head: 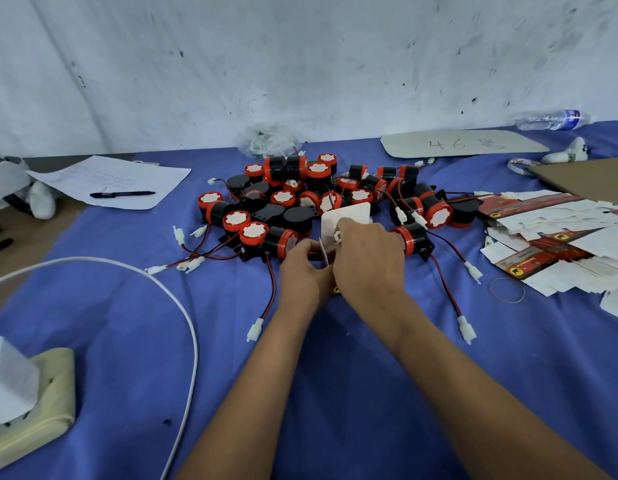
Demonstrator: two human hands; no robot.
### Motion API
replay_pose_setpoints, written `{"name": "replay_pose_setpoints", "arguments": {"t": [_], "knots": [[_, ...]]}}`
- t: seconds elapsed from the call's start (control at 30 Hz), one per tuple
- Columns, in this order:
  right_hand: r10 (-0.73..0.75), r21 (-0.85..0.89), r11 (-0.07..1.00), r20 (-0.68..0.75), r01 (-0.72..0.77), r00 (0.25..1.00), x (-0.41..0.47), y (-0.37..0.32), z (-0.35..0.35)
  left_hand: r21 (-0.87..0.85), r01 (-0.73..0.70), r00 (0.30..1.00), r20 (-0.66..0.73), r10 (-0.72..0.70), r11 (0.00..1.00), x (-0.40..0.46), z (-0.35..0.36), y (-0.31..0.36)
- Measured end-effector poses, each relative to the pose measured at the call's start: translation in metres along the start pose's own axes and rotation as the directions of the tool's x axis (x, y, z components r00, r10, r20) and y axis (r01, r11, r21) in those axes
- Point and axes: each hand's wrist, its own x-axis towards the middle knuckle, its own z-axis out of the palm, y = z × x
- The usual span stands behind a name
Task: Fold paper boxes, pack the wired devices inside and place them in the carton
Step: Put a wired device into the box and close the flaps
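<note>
- A beige power strip with a white plug block is seen at the near left edge of the counter, which is covered in blue cloth; a white cable is looped from it.
- The left hand is curled, pinching the near left edge of a white paper box.
- The right hand is curled over the box top, a white connector pinched at its fingertips.
- The box is held partly folded, flap upright, just before the pile of red-and-black wired devices at mid-counter.
- Flat box blanks are stacked at the right, a rubber band beside them.
- Paper with a pen is noted far left; a bottle far right.
</note>
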Motion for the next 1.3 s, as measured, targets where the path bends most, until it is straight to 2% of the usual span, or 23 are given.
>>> {"name": "replay_pose_setpoints", "arguments": {"t": [0.23,0.33,0.47,0.53,0.63,0.73,0.83,0.93,1.0,1.3], "knots": [[0.041,0.059,0.997,-0.017,-0.04,0.999,0.006,0.005,0.005,-0.001,-0.029,0.998,0.046,0.029,1.0,-0.002,-0.002,0.002],[0.02,0.04,0.999,-0.023,-0.019,1.0,0.002,0.005,0.006,-0.047,-0.042,0.998,0.049,0.045,0.998,-0.005,-0.003,0.001],[-0.044,0.129,0.99,-0.056,0.051,0.997,0.001,0.011,0.004,-0.067,-0.04,0.997,0.068,0.045,0.997,-0.007,-0.004,0.0],[-0.113,0.105,0.988,0.019,0.11,0.993,0.004,0.012,-0.001,-0.063,-0.049,0.997,0.063,0.053,0.997,-0.006,-0.004,-0.001],[-0.159,0.043,0.987,0.215,0.154,0.964,0.01,0.012,-0.008,-0.015,-0.075,0.996,0.054,0.075,0.997,-0.004,-0.004,0.0],[-0.14,0.123,0.986,0.283,0.109,0.949,0.012,0.012,-0.011,-0.003,-0.068,0.996,0.057,0.068,0.998,0.0,-0.002,0.001],[-0.067,0.193,0.981,0.233,0.021,0.97,0.01,0.009,-0.01,0.036,-0.106,0.992,0.066,0.104,0.994,-0.001,0.0,0.004],[0.01,0.191,0.981,0.159,-0.04,0.987,0.009,0.005,-0.006,0.026,-0.128,0.991,0.048,0.127,0.991,-0.004,-0.001,0.004],[0.04,0.195,0.979,0.109,-0.061,0.993,0.008,0.005,-0.002,0.029,-0.127,0.991,0.05,0.125,0.992,-0.005,-0.001,0.005],[0.182,0.465,0.881,-0.161,-0.089,0.97,0.007,0.002,0.008,0.028,-0.101,0.993,0.058,0.099,0.995,-0.002,0.006,0.004]]}}
